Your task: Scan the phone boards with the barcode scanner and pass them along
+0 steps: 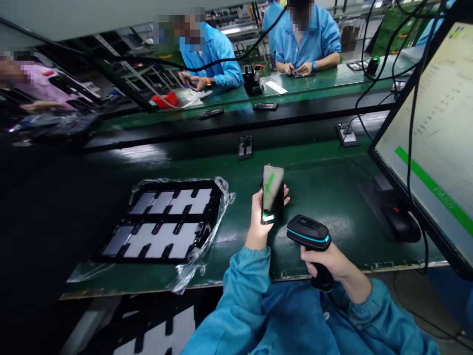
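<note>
My left hand (257,213) is wrapped around a smartphone (273,190), held upright above the green bench. A glossy dark screen faces me, with a green streak across it and a small bright white patch near its lower end. In my right hand (327,259) is a black barcode scanner (308,230) with a blue stripe, gripped by its handle. Its head points left toward the phone, with a gap between them. My fingertips show past the phone's right edge; the rest of the left fingers are hidden behind it.
A black tray (157,219) of flat silver pieces, edged with clear plastic film (218,236), lies left. At right stand a monitor (436,148) showing PASS and a black mouse (401,223). Opened phones (245,147) lie farther back. Cables hang at upper right; co-workers sit opposite.
</note>
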`<state>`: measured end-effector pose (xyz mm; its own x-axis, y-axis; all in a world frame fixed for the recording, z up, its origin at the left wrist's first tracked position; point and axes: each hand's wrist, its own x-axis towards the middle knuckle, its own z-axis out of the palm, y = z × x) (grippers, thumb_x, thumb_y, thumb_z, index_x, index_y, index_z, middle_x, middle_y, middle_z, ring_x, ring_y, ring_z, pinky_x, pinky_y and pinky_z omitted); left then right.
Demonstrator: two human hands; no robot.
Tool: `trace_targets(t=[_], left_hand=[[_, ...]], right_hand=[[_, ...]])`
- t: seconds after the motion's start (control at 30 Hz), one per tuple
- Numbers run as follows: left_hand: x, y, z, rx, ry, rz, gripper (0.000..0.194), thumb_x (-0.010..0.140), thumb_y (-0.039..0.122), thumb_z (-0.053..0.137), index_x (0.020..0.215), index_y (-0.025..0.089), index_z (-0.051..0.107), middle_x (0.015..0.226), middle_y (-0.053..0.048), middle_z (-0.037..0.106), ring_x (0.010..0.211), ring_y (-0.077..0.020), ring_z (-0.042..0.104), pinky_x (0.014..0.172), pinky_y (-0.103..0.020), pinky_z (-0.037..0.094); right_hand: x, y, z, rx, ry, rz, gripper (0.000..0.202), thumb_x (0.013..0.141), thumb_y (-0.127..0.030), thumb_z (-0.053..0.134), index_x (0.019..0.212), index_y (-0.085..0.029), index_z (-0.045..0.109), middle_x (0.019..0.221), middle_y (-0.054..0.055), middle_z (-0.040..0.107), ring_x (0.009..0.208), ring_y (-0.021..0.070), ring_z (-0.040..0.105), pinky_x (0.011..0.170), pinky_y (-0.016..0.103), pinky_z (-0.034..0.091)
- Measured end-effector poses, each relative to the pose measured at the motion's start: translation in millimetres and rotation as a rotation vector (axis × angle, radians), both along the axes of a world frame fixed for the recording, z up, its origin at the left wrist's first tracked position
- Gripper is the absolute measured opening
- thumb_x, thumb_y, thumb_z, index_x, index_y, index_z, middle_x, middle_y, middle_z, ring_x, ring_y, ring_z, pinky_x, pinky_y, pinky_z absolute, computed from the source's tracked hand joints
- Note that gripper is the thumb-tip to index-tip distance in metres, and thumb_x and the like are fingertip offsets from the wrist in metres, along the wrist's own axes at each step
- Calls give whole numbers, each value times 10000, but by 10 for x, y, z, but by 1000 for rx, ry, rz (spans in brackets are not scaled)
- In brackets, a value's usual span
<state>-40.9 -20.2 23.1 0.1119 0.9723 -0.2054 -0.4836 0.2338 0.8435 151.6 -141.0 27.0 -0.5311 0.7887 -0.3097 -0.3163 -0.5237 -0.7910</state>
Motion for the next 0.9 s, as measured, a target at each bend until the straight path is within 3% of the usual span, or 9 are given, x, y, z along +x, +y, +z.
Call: trace_targets(t=[0.17, 0.27, 0.37, 0.47, 0.6, 0.9], left_hand=[[61, 55, 42, -11, -184, -59, 656, 849, 608, 431, 1281, 140, 589, 1288, -170, 615, 1153, -273, 611, 898, -415, 537], [42, 175, -28, -5, -202, -57, 656, 865, 668, 414, 1216, 150, 609, 1207, -162, 638, 973, -214, 641, 780, -349, 551], [17, 300, -164, -45, -77, 40, 588, 790, 688, 589, 1042, 157, 624, 922, -80, 662, 655, -115, 567, 586, -246, 491], [23, 355, -278, -5, 146, 171, 511, 659, 532, 805, 948, 151, 625, 811, -14, 645, 642, -97, 564, 616, -217, 475], [58, 323, -293, 92, 376, 244, 358, 774, 447, 724, 933, 131, 668, 849, -39, 682, 751, -141, 616, 688, -235, 479], [72, 233, -152, 207, 559, 311, 301, 823, 446, 686, 815, 175, 555, 725, 16, 591, 661, -115, 536, 620, -204, 402]], right_hand=[[-203, 45, 58, 31, -58, -35, 264, 768, -378, 756, 737, -172, 593, 402, -53, 529, 364, 98, 430, 475, 245, 385], [-165, 48, 103, 72, -76, -52, 269, 784, -394, 753, 768, -161, 619, 471, -35, 558, 417, 105, 463, 507, 256, 397], [-84, 55, 200, 170, -198, -83, 283, 793, -403, 757, 899, -157, 668, 711, 30, 656, 564, 146, 560, 585, 294, 464], [-87, 124, 320, 305, -489, -228, 247, 765, -361, 781, 873, -174, 661, 772, 38, 663, 649, 177, 580, 647, 321, 490], [-251, 301, 382, 471, -701, -209, 182, 767, -282, 760, 844, -170, 641, 759, 23, 658, 686, 185, 571, 657, 301, 475], [-405, 433, 342, 473, -742, -209, 170, 768, -267, 756, 827, -167, 632, 762, 30, 667, 684, 190, 590, 666, 302, 490]])
